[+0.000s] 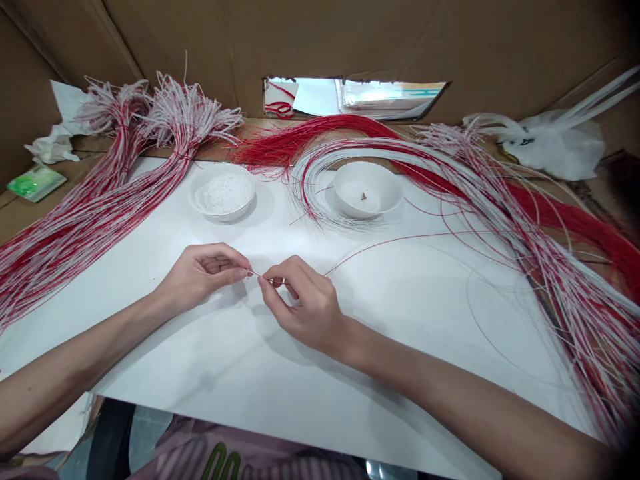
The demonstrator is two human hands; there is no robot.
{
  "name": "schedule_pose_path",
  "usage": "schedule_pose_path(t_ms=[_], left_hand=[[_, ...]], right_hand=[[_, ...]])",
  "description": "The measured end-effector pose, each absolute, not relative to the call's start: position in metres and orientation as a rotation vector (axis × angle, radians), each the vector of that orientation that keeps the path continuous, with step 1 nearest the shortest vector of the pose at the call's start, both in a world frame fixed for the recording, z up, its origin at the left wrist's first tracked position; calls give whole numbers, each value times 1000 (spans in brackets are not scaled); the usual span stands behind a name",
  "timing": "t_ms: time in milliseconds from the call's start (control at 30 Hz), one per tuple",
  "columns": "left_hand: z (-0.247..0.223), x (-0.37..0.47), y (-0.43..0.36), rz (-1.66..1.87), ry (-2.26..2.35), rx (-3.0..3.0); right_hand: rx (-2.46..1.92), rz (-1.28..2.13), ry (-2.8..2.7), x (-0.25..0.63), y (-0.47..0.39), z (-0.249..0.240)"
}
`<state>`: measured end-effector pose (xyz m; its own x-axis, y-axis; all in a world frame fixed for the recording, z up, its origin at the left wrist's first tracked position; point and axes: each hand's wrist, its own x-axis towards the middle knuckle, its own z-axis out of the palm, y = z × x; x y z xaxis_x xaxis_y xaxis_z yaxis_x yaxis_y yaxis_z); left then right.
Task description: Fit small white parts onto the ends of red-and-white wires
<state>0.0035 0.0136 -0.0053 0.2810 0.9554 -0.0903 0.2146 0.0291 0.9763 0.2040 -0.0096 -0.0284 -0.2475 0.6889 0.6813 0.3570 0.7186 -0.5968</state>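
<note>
Over the middle of the white work surface, my left hand [213, 270] is closed in a pinch at the end of a thin wire. A tiny pale piece shows at its fingertips, too small to name. Just to the right, my right hand [305, 297] pinches the thin red and white wires [256, 274] between thumb and forefinger. A loose red wire [370, 248] curves away behind this hand to the right. Beyond my left hand stands a white bowl [223, 193] of small white pieces. A second white bowl [369, 193] holds a small brown bit.
Bundles of red and white wires [150, 167] lie at the left. More red wires [350, 127] and white wires [440, 157] arc along the back and right. A cardboard wall [200, 40] with a slot encloses the back. A plastic bag [555, 147] sits at the back right.
</note>
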Motion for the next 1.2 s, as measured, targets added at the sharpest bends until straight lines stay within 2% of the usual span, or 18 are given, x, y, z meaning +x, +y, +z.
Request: schedule_pose_path(t_ms=[1200], left_hand=[[-3, 4, 13, 796, 1156, 1383]], right_hand=[[-792, 359, -1851, 203, -9, -30]])
